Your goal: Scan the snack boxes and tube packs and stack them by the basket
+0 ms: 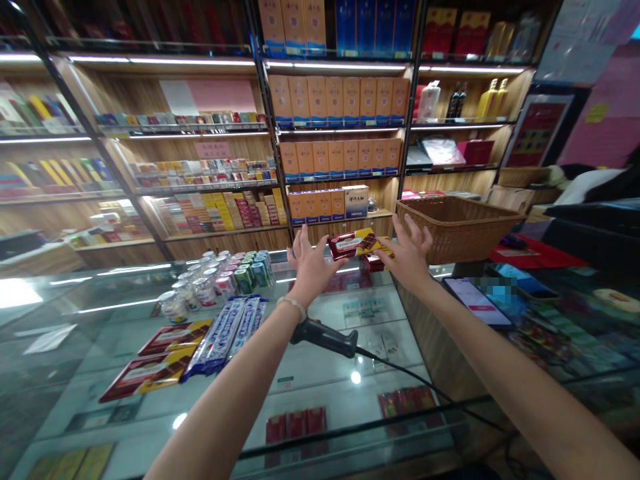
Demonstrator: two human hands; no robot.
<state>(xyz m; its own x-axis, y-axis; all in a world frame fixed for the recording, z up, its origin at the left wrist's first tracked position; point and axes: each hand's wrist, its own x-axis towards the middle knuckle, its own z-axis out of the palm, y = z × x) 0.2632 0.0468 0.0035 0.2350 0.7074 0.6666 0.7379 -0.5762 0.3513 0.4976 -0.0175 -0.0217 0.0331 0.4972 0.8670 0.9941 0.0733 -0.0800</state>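
Observation:
A red and yellow chocolate bar (354,244) is held level above the glass counter, between my two hands. My left hand (313,263) grips its red end, with the other fingers spread upward and a beaded bracelet at the wrist. The yellow end is pinched by my right hand (409,257), whose remaining fingers are raised. Just below the bar, a small stack of red packs (374,263) is partly hidden. A dark barcode scanner (327,337) lies beneath my left wrist. Two similar chocolate bars (155,371) and several long blue-wrapped bars (225,333) lie to the left.
Rows of small jars and cans (215,280) stand on the counter's left side. A wicker basket (460,230) and a phone (477,303) are at right. The scanner's cable (415,378) runs toward the lower right. Stocked shelves (340,130) line the back wall.

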